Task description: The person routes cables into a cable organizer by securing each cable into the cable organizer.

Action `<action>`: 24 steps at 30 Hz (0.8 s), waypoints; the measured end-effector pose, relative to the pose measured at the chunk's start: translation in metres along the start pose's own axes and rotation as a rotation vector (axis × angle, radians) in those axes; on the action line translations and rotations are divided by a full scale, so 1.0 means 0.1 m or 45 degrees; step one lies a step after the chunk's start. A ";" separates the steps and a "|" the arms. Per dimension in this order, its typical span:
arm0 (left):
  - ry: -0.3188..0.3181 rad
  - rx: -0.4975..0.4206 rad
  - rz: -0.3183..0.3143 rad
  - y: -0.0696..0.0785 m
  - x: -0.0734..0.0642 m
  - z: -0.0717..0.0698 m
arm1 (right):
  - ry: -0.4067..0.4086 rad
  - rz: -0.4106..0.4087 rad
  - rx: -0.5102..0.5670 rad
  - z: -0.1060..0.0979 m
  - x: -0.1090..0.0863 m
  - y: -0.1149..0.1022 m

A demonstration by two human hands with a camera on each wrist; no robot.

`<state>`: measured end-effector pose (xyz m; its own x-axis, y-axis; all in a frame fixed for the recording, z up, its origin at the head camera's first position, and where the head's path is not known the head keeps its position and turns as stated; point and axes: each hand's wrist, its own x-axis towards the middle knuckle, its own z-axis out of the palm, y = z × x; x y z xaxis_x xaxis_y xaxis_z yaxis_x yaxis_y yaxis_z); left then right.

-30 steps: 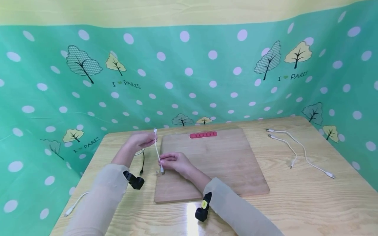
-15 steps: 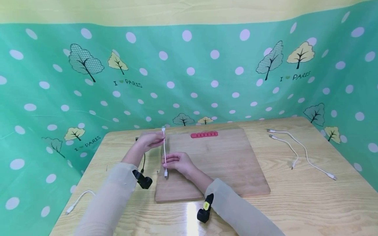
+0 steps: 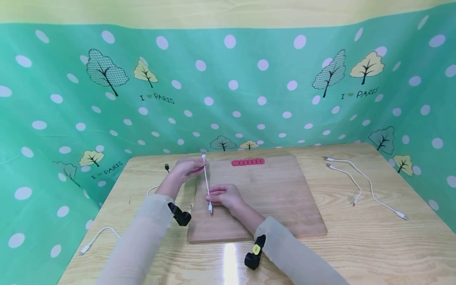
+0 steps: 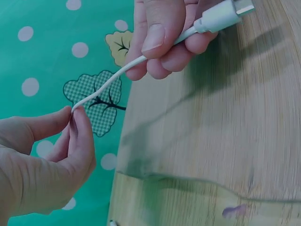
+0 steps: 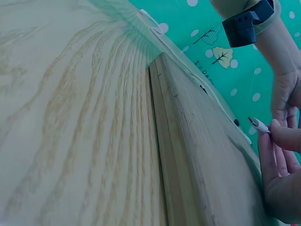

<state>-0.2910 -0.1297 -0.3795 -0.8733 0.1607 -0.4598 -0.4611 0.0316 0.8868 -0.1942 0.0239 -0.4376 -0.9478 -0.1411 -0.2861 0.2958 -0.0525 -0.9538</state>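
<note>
A short white charging cable is stretched lengthwise between my two hands above the left part of the wooden board. Its far part is pinched by my left hand, with one plug sticking out beyond the fingers. Nearer to me, my right hand pinches the other part between thumb and fingers. The near plug, with its metal tip, juts out past the right hand in the left wrist view. In the right wrist view that plug points away from the thumb.
A red strip with several slots lies at the board's far edge. Two white cables lie on the table's right side. To the left are another white cable and a black plug. A patterned curtain hangs behind.
Both hands have moved rightward with the cable, from the board's left edge to over the board. Both keep hold of the cable throughout.
</note>
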 end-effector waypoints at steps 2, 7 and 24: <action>-0.001 -0.009 0.009 -0.01 0.01 0.02 | 0.007 -0.004 -0.016 -0.02 0.00 0.00; 0.055 -0.084 0.031 -0.01 0.05 0.07 | 0.019 -0.022 -0.023 -0.07 0.00 -0.02; 0.158 -0.082 0.209 -0.07 0.31 0.42 | 0.132 -0.001 -0.109 -0.35 -0.11 -0.05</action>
<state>-0.3085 -0.0834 -0.3982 -0.9484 0.0353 -0.3150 -0.3165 -0.0489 0.9473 -0.1895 0.0599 -0.4324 -0.9565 -0.0381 -0.2892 0.2881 0.0323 -0.9571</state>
